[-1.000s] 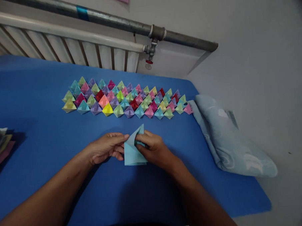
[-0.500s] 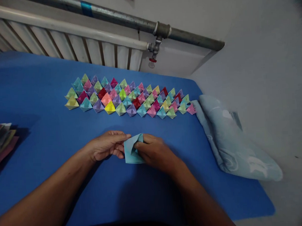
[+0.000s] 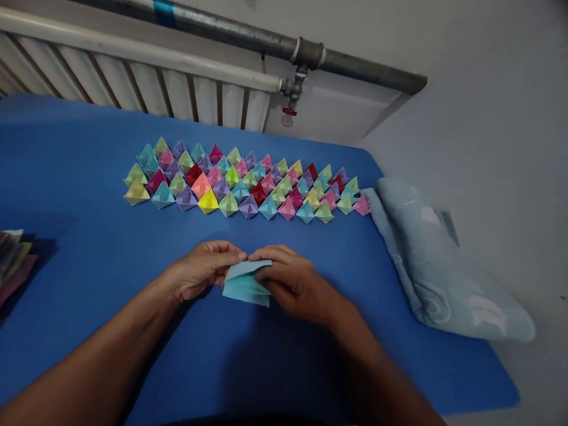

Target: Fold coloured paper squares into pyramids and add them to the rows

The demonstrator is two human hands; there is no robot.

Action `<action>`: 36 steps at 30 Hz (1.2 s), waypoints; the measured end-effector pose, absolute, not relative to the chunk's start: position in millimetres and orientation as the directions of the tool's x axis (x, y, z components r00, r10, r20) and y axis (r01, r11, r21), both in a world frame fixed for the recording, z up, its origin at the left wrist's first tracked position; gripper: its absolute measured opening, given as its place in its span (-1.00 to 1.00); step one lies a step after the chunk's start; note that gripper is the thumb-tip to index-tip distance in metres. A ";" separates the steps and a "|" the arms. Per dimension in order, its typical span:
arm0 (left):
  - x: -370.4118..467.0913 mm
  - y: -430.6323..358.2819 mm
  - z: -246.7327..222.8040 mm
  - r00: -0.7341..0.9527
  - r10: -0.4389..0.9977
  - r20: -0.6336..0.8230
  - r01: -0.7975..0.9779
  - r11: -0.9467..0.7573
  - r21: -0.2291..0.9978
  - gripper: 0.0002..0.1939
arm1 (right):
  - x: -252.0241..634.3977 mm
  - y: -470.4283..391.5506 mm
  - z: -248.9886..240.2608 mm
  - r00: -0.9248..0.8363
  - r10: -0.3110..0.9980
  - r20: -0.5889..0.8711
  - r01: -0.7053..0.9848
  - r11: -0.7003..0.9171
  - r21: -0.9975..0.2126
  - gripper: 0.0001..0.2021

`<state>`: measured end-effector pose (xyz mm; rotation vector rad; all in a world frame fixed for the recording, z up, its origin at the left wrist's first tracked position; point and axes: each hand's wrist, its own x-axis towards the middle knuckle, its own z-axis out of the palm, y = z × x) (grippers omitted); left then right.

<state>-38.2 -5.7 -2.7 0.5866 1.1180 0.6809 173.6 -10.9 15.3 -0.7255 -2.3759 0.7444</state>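
Observation:
A light-blue folded paper [image 3: 246, 289] is held between my two hands, over the blue surface. My left hand [image 3: 206, 266] pinches its upper left edge, thumb on top. On the other side, my right hand [image 3: 294, 278] grips the paper's right part, its thumb partly in the fold and its index finger along the top edge. The paper shows a flap along the top and spread layers below. Just beyond my hands, several rows of folded paper boats [image 3: 248, 206] in many colours stand close together.
At the left edge lies a stack of coloured paper sheets [image 3: 6, 266]. A folded pale-blue blanket [image 3: 422, 251] lies on the right against the wall. Behind the blue tabletop [image 3: 79, 266] are a white radiator [image 3: 132, 88] and a metal pipe [image 3: 229, 30] with a red-handled valve [image 3: 289, 111].
The light-blue paper has gone from a near-square with a raised corner flap to a wider, flatter shape with its layers spread. My right fingers have moved onto its top edge.

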 end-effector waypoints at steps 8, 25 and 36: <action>-35.3 -7.9 -0.3 0.176 0.915 -0.362 -0.085 0.381 0.921 -0.71 | 181.0 -1.4 18.0 -0.282 0.957 0.066 0.278 0.148 -0.949 -0.89; -39.9 -5.3 2.8 0.121 0.970 -0.212 0.022 0.211 0.977 -0.77 | 155.6 -10.5 8.1 -0.445 0.785 -0.432 0.079 -0.446 -0.892 -0.37; -48.6 1.3 -1.4 0.155 0.955 -0.255 0.044 0.251 0.967 -0.74 | 154.6 -13.1 7.6 -0.440 0.819 -0.369 0.064 -0.381 -0.922 -0.52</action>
